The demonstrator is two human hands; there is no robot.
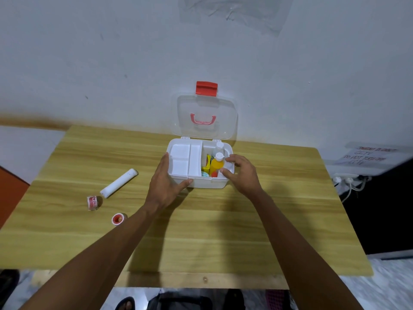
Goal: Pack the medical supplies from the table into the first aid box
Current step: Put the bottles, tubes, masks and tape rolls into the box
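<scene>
The white first aid box stands open at the table's far middle, its clear lid with a red latch leaning up against the wall. A white divided tray fills its left half. Its right half holds an orange bottle, a clear bottle, a yellow packet and something teal. My left hand grips the box's front left corner. My right hand rests on the box's right rim, fingers beside the orange bottle. A white tube and two red-and-white tape rolls lie at left.
The wooden table ends at its front edge close to me and butts against the wall behind the box. A power strip with cables and a paper sign sit off the right side. Feet and bags show below.
</scene>
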